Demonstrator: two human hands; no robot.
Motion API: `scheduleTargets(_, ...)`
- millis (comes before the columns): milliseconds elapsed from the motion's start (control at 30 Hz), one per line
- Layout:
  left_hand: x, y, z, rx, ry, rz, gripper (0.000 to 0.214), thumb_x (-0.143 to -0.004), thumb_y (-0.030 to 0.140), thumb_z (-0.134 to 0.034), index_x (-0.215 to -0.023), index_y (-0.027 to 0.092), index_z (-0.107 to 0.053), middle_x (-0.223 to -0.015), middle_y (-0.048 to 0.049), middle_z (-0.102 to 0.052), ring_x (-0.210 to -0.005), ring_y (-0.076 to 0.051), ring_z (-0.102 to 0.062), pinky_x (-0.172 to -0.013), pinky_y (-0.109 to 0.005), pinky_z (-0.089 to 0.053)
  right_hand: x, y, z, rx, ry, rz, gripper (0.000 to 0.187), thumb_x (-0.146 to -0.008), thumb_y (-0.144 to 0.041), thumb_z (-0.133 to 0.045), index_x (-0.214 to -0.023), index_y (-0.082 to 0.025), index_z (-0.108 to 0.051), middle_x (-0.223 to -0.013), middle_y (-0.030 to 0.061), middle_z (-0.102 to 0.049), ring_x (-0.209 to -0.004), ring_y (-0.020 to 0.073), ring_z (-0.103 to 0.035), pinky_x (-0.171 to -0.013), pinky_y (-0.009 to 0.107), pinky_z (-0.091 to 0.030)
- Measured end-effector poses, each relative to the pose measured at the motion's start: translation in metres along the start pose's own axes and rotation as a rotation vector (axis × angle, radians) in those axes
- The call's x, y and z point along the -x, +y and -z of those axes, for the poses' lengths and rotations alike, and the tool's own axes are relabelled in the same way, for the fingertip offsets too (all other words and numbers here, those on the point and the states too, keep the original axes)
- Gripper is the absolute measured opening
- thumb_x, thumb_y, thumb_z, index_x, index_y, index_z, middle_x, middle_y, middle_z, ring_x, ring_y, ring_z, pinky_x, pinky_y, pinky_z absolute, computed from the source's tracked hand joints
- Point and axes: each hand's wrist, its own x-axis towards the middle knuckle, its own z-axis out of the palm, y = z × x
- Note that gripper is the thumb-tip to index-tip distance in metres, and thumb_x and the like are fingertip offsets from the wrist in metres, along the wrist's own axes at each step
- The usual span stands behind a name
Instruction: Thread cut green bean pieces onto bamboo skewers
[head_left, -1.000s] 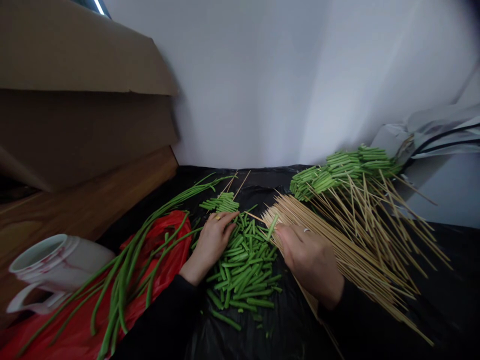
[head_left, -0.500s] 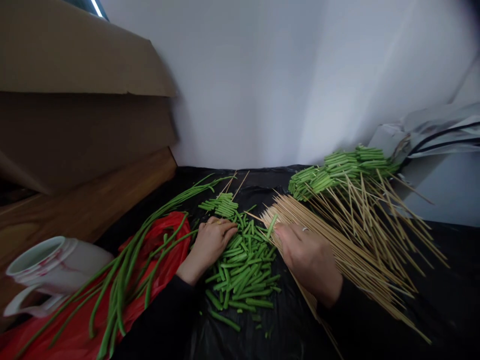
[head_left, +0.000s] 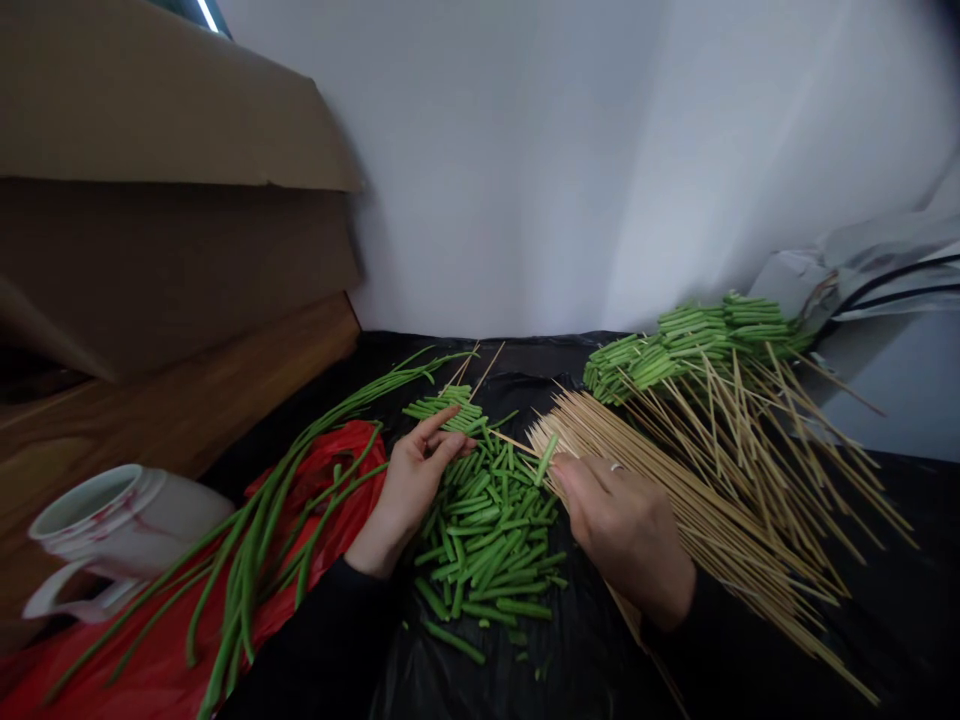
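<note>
My right hand (head_left: 626,525) is closed on a bamboo skewer (head_left: 514,441) whose pointed end reaches left. A cut piece of green bean (head_left: 547,460) sits crosswise on that skewer, just by my fingertips. My left hand (head_left: 409,490) hovers at the left side of a heap of cut green bean pieces (head_left: 491,540), index finger stretched out and thumb apart. Nothing clear shows between those fingers. Behind it lie several finished bean skewers (head_left: 442,405) with beans side by side. Loose bamboo skewers (head_left: 660,470) lie under and beside my right hand.
More bean-loaded skewers (head_left: 690,345) are stacked at the back right. Long uncut beans (head_left: 251,540) lie over a red plastic bag (head_left: 337,535) on the left, beside a white pitcher (head_left: 142,530). A cardboard box (head_left: 180,240) and a white wall (head_left: 510,180) stand behind.
My left hand has lifted slightly off the bean heap, and its index finger and thumb have spread apart. My right hand still holds the skewer with the bean piece at nearly the same spot.
</note>
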Motion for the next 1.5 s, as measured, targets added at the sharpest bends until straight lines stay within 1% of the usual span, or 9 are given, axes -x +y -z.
scheduleTargets(100, 0.002, 0.004, 0.000, 0.292, -0.064, 0.176, 0.032, -0.074, 0.030, -0.075, -0.100, 0.012, -0.069, -0.082, -0.0057, -0.073, -0.074, -0.013, -0.065, -0.070, -0.022, -0.048, 0.000, -0.003, 0.000, -0.013, -0.004, 0.012, 0.020, -0.088, -0.011, -0.046, -0.097, -0.019, -0.062, -0.072, 0.0007, -0.058, -0.061, 0.0146, -0.049, -0.058, 0.031, -0.028)
scheduleTargets(200, 0.004, 0.006, 0.000, 0.476, -0.167, 0.316, 0.024, -0.078, 0.023, -0.072, -0.099, 0.012, -0.070, -0.086, -0.0073, -0.073, -0.077, -0.012, -0.066, -0.072, -0.020, -0.051, 0.000, -0.005, 0.000, -0.023, 0.004, 0.024, 0.019, -0.089, -0.012, -0.046, -0.097, -0.018, -0.062, -0.071, 0.0005, -0.058, -0.060, 0.0144, -0.049, -0.057, 0.031, -0.027)
scheduleTargets(267, 0.004, 0.006, 0.000, 0.546, -0.201, 0.364, 0.020, -0.081, 0.019, -0.068, -0.099, 0.012, -0.070, -0.091, -0.0086, -0.073, -0.081, -0.013, -0.067, -0.076, -0.021, -0.052, 0.000, -0.007, -0.001, -0.031, 0.001, 0.030, 0.019, -0.090, -0.012, -0.045, -0.095, -0.018, -0.062, -0.071, 0.0007, -0.058, -0.061, 0.0140, -0.049, -0.058, 0.031, -0.027)
scheduleTargets(367, 0.004, 0.005, -0.001, 0.625, -0.206, 0.408, 0.016, -0.083, 0.014, -0.065, -0.097, 0.013, -0.071, -0.098, -0.0088, -0.072, -0.087, -0.014, -0.068, -0.076, -0.021, -0.054, 0.000, -0.008, -0.001, -0.029, -0.010, 0.038, 0.019, -0.091, -0.014, -0.045, -0.096, -0.017, -0.063, -0.070, 0.0007, -0.057, -0.060, 0.0139, -0.048, -0.058, 0.031, -0.026)
scheduleTargets(500, 0.004, 0.003, -0.003, 0.701, -0.186, 0.454, 0.015, -0.083, 0.008, -0.063, -0.094, 0.011, -0.072, -0.089, -0.0063, -0.071, -0.077, -0.010, -0.066, -0.070, -0.019, -0.054, 0.000, -0.009, -0.002, -0.011, -0.008, 0.047, 0.021, -0.092, -0.014, -0.043, -0.098, -0.018, -0.063, -0.068, 0.0003, -0.056, -0.058, 0.0143, -0.045, -0.057, 0.031, -0.025)
scheduleTargets(633, 0.005, 0.003, -0.003, 0.714, -0.150, 0.472, 0.014, -0.078, 0.006, -0.068, -0.091, 0.008, -0.072, -0.078, -0.0040, -0.068, -0.067, -0.008, -0.063, -0.064, -0.018, -0.053, 0.002, -0.009, -0.002, -0.006, 0.000, 0.054, 0.022, -0.093, -0.014, -0.043, -0.100, -0.018, -0.063, -0.068, 0.0004, -0.056, -0.058, 0.0145, -0.044, -0.057, 0.031, -0.024)
scheduleTargets(967, 0.006, 0.001, -0.003, 0.684, -0.160, 0.464, 0.019, -0.069, 0.010, -0.078, -0.087, 0.009, -0.072, -0.072, -0.0022, -0.065, -0.062, -0.007, -0.059, -0.058, -0.017, -0.050, 0.003, -0.010, -0.004, -0.002, 0.002, 0.057, 0.022, -0.093, -0.015, -0.043, -0.100, -0.017, -0.063, -0.068, 0.0008, -0.055, -0.059, 0.0139, -0.045, -0.057, 0.031, -0.024)
scheduleTargets(1267, 0.006, 0.002, -0.002, 0.603, -0.157, 0.427, 0.026, -0.056, 0.017, -0.087, -0.077, 0.009, -0.073, -0.066, -0.0006, -0.064, -0.060, -0.007, -0.057, -0.057, -0.017, -0.049, 0.005, -0.009, -0.004, 0.033, -0.003, 0.091, 0.024, -0.093, -0.015, -0.043, -0.107, -0.014, -0.063, -0.072, 0.0024, -0.057, -0.059, 0.0146, -0.046, -0.056, 0.032, -0.025)
scheduleTargets(1500, 0.008, 0.001, -0.003, 0.537, -0.195, 0.397, 0.022, -0.057, 0.019, -0.087, -0.071, 0.010, -0.073, -0.064, 0.0004, -0.064, -0.056, -0.005, -0.055, -0.057, -0.016, -0.046, 0.005, -0.012, -0.002, 0.036, -0.031, 0.096, 0.024, -0.091, -0.013, -0.044, -0.106, -0.012, -0.063, -0.072, 0.0026, -0.057, -0.059, 0.0143, -0.047, -0.056, 0.032, -0.025)
